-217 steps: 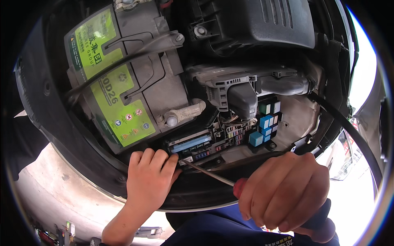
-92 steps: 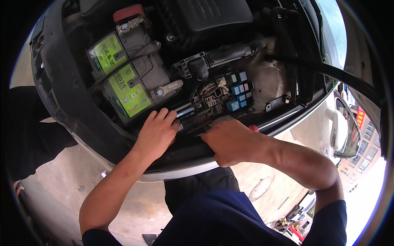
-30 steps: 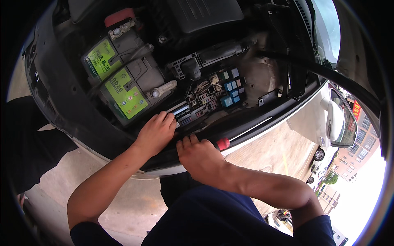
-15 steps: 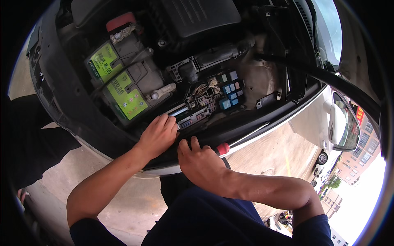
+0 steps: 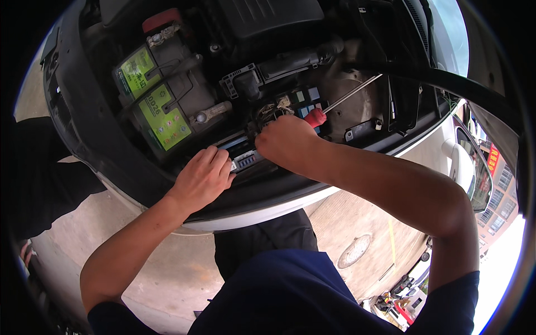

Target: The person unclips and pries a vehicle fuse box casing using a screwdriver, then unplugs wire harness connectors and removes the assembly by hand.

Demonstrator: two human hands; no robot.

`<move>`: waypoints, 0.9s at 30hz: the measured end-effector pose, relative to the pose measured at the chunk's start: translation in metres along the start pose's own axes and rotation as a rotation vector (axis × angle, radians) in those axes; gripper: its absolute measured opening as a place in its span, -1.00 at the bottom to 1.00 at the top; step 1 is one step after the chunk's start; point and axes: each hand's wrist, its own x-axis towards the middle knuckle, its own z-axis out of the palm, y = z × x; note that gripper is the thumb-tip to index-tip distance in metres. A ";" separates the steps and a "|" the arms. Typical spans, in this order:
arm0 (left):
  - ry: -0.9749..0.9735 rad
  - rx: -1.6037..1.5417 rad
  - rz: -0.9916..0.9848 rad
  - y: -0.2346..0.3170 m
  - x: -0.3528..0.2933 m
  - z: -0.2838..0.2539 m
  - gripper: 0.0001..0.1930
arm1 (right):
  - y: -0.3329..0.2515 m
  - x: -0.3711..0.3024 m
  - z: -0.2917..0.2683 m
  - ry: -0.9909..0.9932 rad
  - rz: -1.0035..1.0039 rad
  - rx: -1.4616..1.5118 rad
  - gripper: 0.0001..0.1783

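My right hand (image 5: 291,142) is closed around a screwdriver (image 5: 316,117) and rests over the middle of the open fuse box. Its red handle end sticks out past the hand, with the metal shaft slanting up to the far right. My left hand (image 5: 204,177) has its fingers curled together over the near left end of the fuse box (image 5: 247,162), gripping its edge. Rows of small fuses show between the two hands. Blue and green relays (image 5: 310,95) sit just beyond my right hand, which hides part of the box.
A car battery (image 5: 167,120) with green labels stands left of the fuse box. Behind is a black air filter housing (image 5: 268,19). A black prop or strut (image 5: 435,84) crosses at right above the white fender (image 5: 268,211). Another person's dark-clothed legs (image 5: 44,190) are at far left.
My right hand has moved from the fender edge up and forward over the fuse box, carrying the screwdriver. My left hand stays at the box's near end, with the view shifted slightly.
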 end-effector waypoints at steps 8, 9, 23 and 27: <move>0.002 0.024 -0.036 0.010 -0.001 -0.011 -0.59 | -0.006 -0.009 -0.008 0.078 -0.091 0.012 -0.95; 0.025 0.002 -0.035 0.012 -0.001 -0.013 -0.59 | -0.006 -0.012 -0.009 0.111 -0.092 0.024 -0.95; 0.166 -0.104 -0.053 0.055 0.002 -0.070 -0.57 | -0.019 -0.080 -0.030 0.303 -0.054 0.050 -0.98; 0.185 -0.420 -0.277 0.059 -0.014 -0.059 -0.25 | -0.027 -0.080 -0.024 0.366 -0.001 0.045 -0.95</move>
